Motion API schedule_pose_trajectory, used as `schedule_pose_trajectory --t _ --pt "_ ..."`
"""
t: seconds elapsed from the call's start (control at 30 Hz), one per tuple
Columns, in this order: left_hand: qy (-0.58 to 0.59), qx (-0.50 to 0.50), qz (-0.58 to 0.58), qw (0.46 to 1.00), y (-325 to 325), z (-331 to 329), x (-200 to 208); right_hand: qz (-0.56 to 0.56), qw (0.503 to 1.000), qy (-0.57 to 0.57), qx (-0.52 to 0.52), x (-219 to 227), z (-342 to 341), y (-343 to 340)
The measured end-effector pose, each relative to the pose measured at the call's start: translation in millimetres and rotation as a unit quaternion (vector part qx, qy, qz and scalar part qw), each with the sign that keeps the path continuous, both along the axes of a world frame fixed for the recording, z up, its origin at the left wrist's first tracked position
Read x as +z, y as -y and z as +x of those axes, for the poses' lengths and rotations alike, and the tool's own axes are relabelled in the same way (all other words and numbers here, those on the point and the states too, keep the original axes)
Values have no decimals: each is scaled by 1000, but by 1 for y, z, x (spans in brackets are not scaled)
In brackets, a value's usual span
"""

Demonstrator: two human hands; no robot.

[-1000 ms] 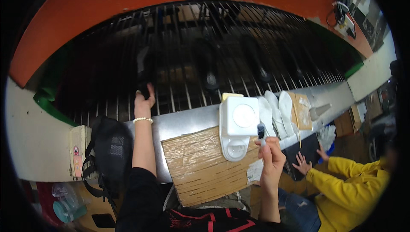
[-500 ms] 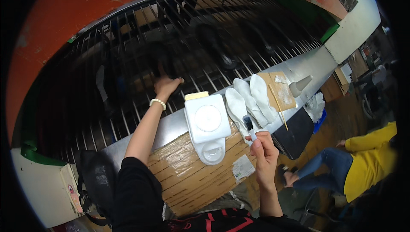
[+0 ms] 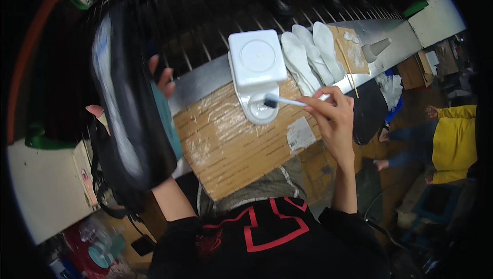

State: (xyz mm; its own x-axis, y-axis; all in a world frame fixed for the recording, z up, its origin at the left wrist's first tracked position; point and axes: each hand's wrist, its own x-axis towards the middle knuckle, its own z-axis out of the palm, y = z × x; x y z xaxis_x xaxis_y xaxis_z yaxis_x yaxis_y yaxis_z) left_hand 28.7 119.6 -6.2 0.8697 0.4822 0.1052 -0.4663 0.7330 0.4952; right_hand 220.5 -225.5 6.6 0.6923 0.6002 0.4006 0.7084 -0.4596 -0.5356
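Note:
My left hand [image 3: 163,77] grips a large black shoe [image 3: 131,99], blurred by motion, at the left. A whitish streak runs along its visible side, and a teal part shows on the edge near my fingers. Most of the hand is behind the shoe. In my right hand [image 3: 334,117] is a slim toothbrush-like brush [image 3: 287,100], pinched by its pale handle. Its dark bristles are over the round cup at the front of a white plastic dispenser [image 3: 257,55]; whether they touch the cup I cannot tell.
Right of the dispenser lie several white insoles [image 3: 303,55], a thin stick [image 3: 347,62] and a grey conical bottle [image 3: 376,49]. Cardboard [image 3: 205,140] covers the near ledge. Beyond runs a rack of metal bars [image 3: 205,48]. A person in yellow [image 3: 454,140] is at the right.
My left hand has come back from the bars to the left, now holding the black shoe. The brush has moved to the dispenser's cup. My view has tilted downward.

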Motion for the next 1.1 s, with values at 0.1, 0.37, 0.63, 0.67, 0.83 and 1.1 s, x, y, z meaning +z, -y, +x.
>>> schedule_pose_trajectory --t 0.1,0.37,0.63,0.67,0.83,1.1 --pt "165 -283 54 943 22 -10 3 -97 985 144 22 -7 -8 -11" --pt "126 -53 21 990 25 -65 25 -69 977 200 1 -20 -16 -19" --pt "191 -189 93 959 33 -81 40 -72 972 221 -35 -29 -19 -21" --pt "164 -191 61 966 38 -89 44 -78 973 216 -25 -31 -19 -21" --pt "143 -194 133 961 38 -109 56 -98 971 214 -27 -33 -18 -22" --pt "297 -96 203 928 17 -93 29 -84 982 170 -26 -35 -17 -19"
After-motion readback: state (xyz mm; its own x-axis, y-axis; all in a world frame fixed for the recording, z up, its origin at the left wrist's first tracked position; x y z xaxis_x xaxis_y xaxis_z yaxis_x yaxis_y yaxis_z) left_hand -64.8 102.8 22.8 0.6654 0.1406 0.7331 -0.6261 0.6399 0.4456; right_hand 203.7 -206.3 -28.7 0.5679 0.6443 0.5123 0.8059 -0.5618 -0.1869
